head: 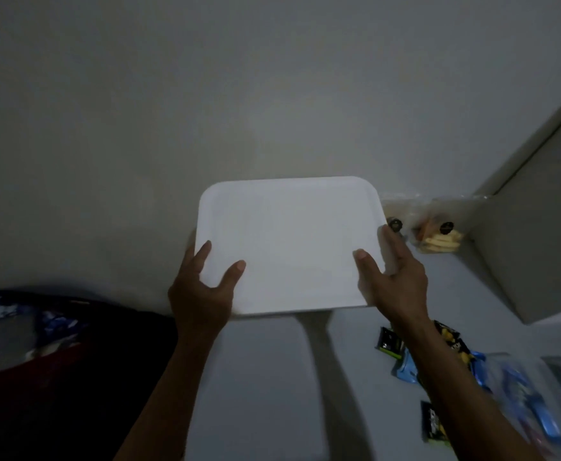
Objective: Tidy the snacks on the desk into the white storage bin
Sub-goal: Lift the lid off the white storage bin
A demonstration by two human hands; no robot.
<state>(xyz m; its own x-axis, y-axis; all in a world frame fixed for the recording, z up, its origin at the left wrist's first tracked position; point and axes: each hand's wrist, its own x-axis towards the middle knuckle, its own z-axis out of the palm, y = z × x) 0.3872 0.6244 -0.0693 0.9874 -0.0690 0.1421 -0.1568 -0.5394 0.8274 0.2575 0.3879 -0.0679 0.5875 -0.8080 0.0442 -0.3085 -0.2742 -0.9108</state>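
Observation:
A white rectangular storage bin (pixel 289 241) with rounded corners is held above the pale desk (pixel 265 377), close to the wall; only one flat white face shows. My left hand (pixel 202 291) grips its near left corner, thumb on top. My right hand (pixel 395 277) grips its near right edge. Snack packets lie on the desk to the right: a small dark green packet (pixel 387 342), a blue packet (pixel 405 369), a black and yellow packet (pixel 452 341), another dark packet (pixel 432 424) and blurred blue wrappers (pixel 522 394).
Clear bags of pale biscuits (pixel 438 234) sit at the back right corner beside a grey upright panel (pixel 538 227). A dark red and black shape (pixel 56 377) with a blue patterned bag (pixel 12 314) fills the left. The wall (pixel 239 94) stands directly behind.

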